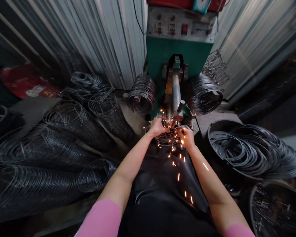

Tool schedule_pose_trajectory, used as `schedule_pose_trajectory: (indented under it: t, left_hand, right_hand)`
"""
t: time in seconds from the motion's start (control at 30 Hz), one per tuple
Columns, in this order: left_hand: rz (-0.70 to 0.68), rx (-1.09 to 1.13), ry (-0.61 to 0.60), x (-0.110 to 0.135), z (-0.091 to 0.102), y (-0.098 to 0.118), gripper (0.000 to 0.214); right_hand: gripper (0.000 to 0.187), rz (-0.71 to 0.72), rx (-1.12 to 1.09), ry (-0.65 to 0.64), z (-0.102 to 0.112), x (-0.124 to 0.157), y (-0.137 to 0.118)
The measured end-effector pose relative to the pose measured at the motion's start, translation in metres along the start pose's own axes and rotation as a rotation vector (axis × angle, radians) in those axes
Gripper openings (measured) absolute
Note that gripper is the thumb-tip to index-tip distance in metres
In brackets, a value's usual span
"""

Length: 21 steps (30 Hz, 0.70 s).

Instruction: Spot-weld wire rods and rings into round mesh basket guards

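Note:
A round wire basket (165, 141) sits under the arm of a spot welder (176, 93), between my two hands. My left hand (158, 126) grips its left rim, thumb pointing inward. On the opposite side, the fingers of my right hand (186, 136) are pinched at the basket's right edge; whether a small separate piece is also between them cannot be made out. The copper-coloured electrode tip (173, 124) comes down between the hands, and bright sparks fly out around it and drop onto the dark apron (160, 191).
Wire coils (141, 93) flank the green machine cabinet (158, 52). Stacks of wire rings (51, 148) fill the left floor. To the right stand a tub (212, 126) of large wire rings and a bin (253, 204) of short metal pieces. Corrugated metal walls (108, 36) rise behind.

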<state>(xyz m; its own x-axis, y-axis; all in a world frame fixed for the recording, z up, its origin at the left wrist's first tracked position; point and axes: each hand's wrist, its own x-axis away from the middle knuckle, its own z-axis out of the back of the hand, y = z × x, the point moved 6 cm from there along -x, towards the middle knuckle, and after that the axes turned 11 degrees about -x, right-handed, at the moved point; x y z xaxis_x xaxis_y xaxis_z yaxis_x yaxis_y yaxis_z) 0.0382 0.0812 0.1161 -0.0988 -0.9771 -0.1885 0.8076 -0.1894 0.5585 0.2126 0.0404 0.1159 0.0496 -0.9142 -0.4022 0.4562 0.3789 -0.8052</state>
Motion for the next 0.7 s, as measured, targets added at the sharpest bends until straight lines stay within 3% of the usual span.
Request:
schedule_pose_trajectory:
  t: [0.1,0.2,0.37,0.53,0.7]
  left_hand:
    - [0.028,0.056,-0.063,-0.002,-0.005,-0.004,0.062]
    - [0.05,0.127,-0.056,0.001,-0.009,-0.008,0.068]
    - [0.102,0.155,-0.003,0.007,-0.01,-0.013,0.07]
    - [0.081,0.081,-0.015,0.004,-0.001,-0.007,0.066]
    - [0.04,0.07,-0.059,0.001,0.004,-0.003,0.064]
  right_hand:
    - [0.028,-0.108,-0.097,0.124,0.008,0.017,0.006]
    - [0.036,-0.384,-0.342,0.217,0.012,0.051,0.025]
    - [0.035,-0.858,-0.877,0.142,-0.007,0.114,0.05]
    - [0.022,-1.102,-1.028,0.214,-0.002,0.158,0.062]
    - [0.017,-1.207,-1.105,0.211,0.008,0.197,0.067]
